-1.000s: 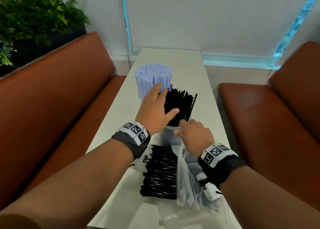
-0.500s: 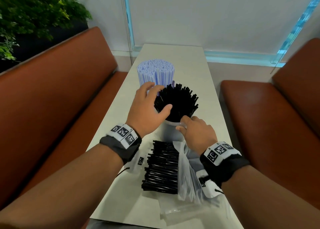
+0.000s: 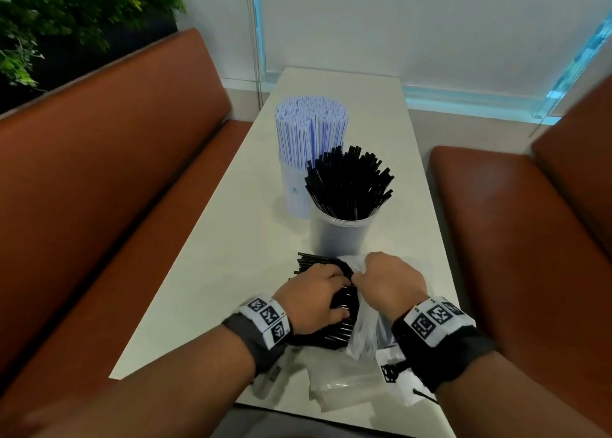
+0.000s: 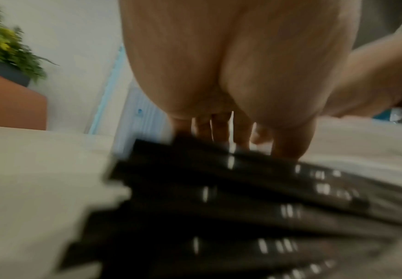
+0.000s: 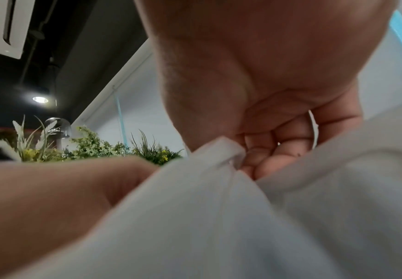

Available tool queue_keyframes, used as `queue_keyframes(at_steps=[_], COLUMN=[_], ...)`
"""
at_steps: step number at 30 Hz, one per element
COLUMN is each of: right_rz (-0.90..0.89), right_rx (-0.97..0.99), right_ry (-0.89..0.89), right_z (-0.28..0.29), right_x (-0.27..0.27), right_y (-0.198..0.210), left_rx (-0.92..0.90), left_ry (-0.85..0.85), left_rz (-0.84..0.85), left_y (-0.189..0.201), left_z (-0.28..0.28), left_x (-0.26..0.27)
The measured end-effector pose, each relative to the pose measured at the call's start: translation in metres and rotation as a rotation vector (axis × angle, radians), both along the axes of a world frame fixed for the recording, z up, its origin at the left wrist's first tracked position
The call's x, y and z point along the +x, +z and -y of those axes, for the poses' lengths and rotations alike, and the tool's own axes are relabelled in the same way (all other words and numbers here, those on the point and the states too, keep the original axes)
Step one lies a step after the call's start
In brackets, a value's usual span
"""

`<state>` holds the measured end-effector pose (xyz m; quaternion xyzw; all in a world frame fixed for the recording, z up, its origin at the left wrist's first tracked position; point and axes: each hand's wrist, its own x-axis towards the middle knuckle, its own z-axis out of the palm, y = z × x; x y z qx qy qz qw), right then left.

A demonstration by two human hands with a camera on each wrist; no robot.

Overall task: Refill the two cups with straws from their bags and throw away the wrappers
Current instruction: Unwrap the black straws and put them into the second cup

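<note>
Black plastic straws in a loose pile (image 3: 334, 308) lie on the pale surface (image 3: 212, 265) at the near end, half out of a thin translucent plastic bag (image 3: 362, 330) that trails off to the right. The left hand (image 3: 309, 301) lies over the pile with its fingers (image 4: 221, 128) curled down onto the straws, gripping a bunch. The right hand (image 3: 390, 282) is closed, its fingers (image 5: 269, 164) pinching a gathered fold of the bag. Just beyond the hands stands a clear plastic cup of upright black straws (image 3: 349, 189), fanned out but with room left, and behind it, touching or nearly so, a cup packed with blue-and-white striped straws (image 3: 311, 132). Another flat clear wrapper (image 3: 341, 384) lies near the surface's edge.

Such straws are probably light, stiff along their length, smooth and apt to roll or slide out of a bundle. A wrap around the middle of the bunch looks safest, since a hold near one end would let the rest splay. The bag is probably limp and slippery, so it is best held by a bunched fold while the straws are drawn free.

Half a second earlier both hands were up at the black-straw cup, the left against the straw tops and the right at the rim. Now both have dropped to the pile and bag, and the cup stands alone.
</note>
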<state>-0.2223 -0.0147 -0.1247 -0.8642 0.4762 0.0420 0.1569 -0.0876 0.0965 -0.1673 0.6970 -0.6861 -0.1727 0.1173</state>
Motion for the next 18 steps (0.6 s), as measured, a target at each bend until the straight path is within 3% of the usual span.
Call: queue_keyframes(at_steps=[7,18], right_rz=[0.06,0.15], right_rx=[-0.025,0.006], right_ry=[-0.012,-0.059], right_z=[0.002,0.003], right_x=[-0.014,-0.017], right_y=[0.016,0.015], left_rx=[0.061,-0.007], left_ry=[-0.093,-0.09], left_rz=[0.25,0.362], left_y=[0.001,0.018], left_z=[0.024,0.02], left_x=[-0.016,-0.001])
